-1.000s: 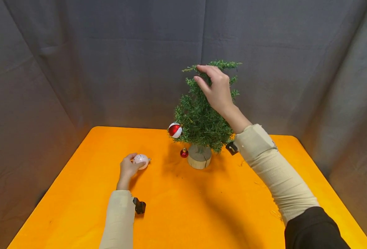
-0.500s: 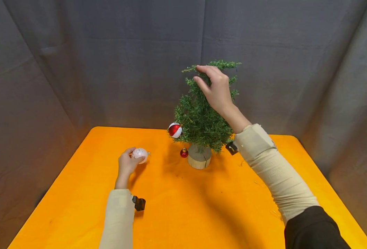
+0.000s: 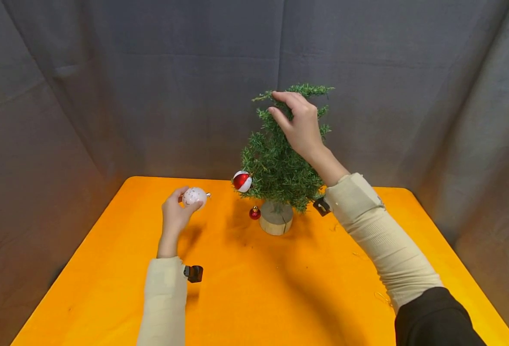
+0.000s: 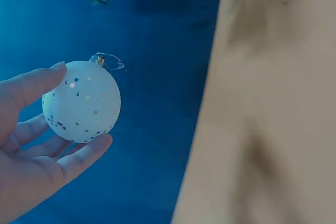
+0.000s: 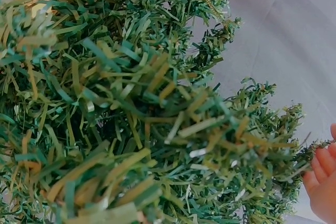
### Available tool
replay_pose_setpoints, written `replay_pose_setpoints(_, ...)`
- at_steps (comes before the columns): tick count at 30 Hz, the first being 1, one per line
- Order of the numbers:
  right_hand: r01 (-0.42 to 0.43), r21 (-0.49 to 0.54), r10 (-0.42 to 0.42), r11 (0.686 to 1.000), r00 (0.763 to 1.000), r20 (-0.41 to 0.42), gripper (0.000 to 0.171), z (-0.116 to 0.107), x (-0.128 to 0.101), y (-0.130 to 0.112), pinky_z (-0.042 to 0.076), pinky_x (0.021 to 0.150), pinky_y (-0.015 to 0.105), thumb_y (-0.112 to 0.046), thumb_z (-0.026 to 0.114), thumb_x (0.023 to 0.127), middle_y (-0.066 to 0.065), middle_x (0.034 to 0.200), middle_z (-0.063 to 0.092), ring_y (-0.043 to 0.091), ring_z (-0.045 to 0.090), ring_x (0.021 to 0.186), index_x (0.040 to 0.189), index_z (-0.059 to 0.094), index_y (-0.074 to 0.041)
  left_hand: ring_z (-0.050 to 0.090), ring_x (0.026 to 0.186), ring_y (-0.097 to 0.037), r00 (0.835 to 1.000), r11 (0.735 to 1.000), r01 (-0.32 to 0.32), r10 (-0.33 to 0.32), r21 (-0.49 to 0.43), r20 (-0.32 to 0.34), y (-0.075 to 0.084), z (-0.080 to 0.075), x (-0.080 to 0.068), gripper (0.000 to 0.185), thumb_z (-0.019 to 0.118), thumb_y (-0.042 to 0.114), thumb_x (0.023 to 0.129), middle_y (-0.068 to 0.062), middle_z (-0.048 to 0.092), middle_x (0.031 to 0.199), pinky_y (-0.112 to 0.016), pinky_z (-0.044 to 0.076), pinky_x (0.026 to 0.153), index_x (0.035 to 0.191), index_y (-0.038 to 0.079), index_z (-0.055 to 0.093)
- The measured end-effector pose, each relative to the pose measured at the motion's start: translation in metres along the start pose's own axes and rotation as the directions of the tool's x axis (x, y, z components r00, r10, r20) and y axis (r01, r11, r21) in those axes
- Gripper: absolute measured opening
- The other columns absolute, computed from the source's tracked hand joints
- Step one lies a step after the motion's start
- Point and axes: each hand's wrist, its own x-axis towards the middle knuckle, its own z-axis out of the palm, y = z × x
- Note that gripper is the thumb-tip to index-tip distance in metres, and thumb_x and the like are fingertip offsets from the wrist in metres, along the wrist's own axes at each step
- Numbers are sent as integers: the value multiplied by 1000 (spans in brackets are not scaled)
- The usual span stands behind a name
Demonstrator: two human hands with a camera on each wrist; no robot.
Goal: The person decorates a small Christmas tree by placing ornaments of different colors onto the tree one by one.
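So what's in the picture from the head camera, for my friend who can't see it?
A left hand holds a white speckled ball ornament above an orange table, while the right hand grips the top of a small green tree. A red and white bauble and a small red bauble hang on the tree.

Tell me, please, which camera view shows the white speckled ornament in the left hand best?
The left wrist view: the white ornament fills the frame, its speckles and hanging loop plain, pinched by the left hand. The head view shows it small and far off, partly covered by fingers. The right wrist view shows only the tree, not the ornament.
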Motion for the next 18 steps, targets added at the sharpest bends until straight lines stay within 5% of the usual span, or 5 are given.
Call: replay_pose_setpoints(18, -2, 10, 2, 1000, 1000, 9, 29, 0, -2, -1, 40, 89, 29, -9, 60, 85, 19, 107, 59, 26, 54, 102, 110, 60, 7, 45, 108, -31, 992, 991, -113, 108, -73, -67, 45, -9, -8, 52, 69, 9, 79, -20, 48, 122, -41, 43, 87, 125, -3, 47)
